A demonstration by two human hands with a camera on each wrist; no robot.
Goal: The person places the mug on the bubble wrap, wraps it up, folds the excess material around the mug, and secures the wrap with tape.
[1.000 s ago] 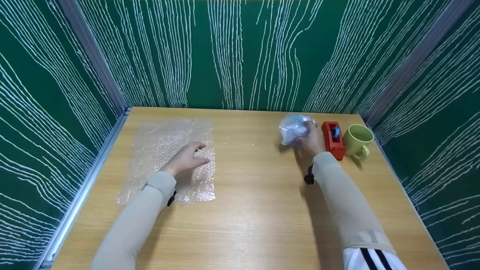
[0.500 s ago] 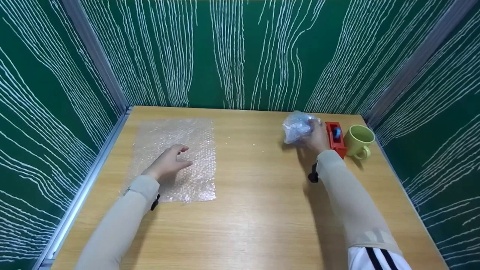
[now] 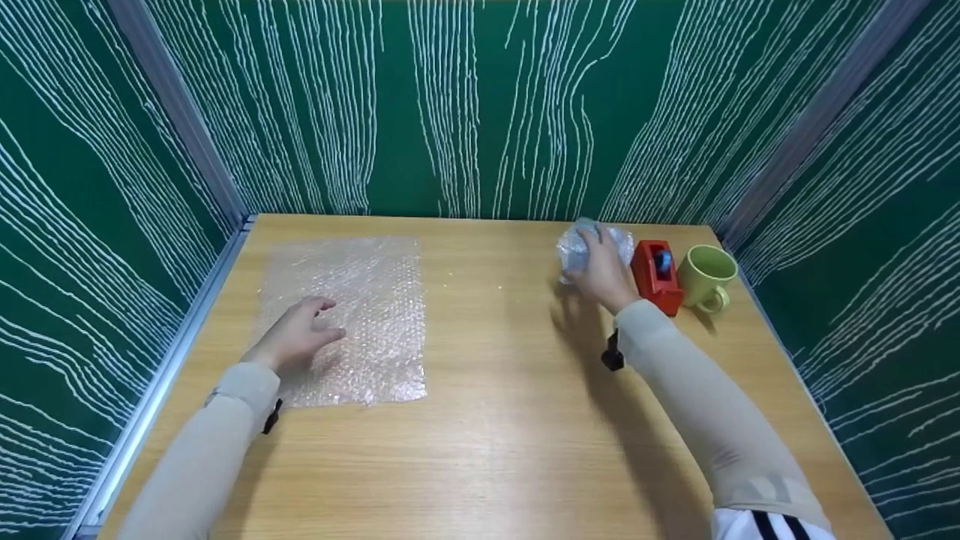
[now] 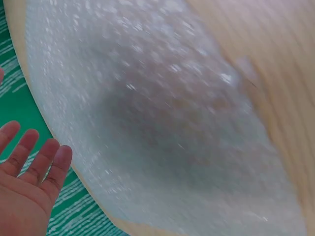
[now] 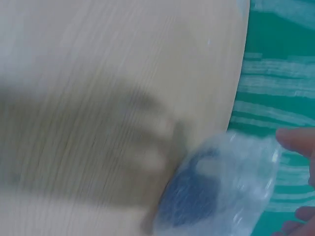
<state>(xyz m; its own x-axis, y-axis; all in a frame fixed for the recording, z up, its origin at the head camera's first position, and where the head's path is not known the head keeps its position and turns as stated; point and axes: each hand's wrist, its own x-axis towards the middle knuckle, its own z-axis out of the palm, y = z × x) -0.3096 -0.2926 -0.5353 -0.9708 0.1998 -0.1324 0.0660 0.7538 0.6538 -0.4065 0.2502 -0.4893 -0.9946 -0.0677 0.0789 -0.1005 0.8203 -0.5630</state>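
Note:
Over the flat sheet of bubble wrap (image 3: 375, 330), my left hand (image 3: 296, 334) hovers with fingers and thumb apart, holding nothing. In the left wrist view its fingers (image 4: 60, 164) are extended above the sheet. Near the table's back right, my right hand (image 3: 604, 274) is spread above a bubble-wrapped bundle (image 3: 568, 251). The right wrist view shows that bundle (image 5: 221, 187) with something dark blue inside, its shape hidden by the wrap. A fingertip (image 5: 285, 136) lies close to the bundle's top edge, and the fingers do not curl round it.
Just right of the bundle stands a red tape dispenser (image 3: 656, 277) with a blue roll. A yellow-green mug (image 3: 709, 274) is beside it, its handle toward the front. Green walls with white lines border the wooden table (image 3: 480, 450) at the back and sides.
My right hand has let go of the wrapped bundle and risen above it, fingers spread. The left hand has drawn back toward the left across the bubble wrap sheet.

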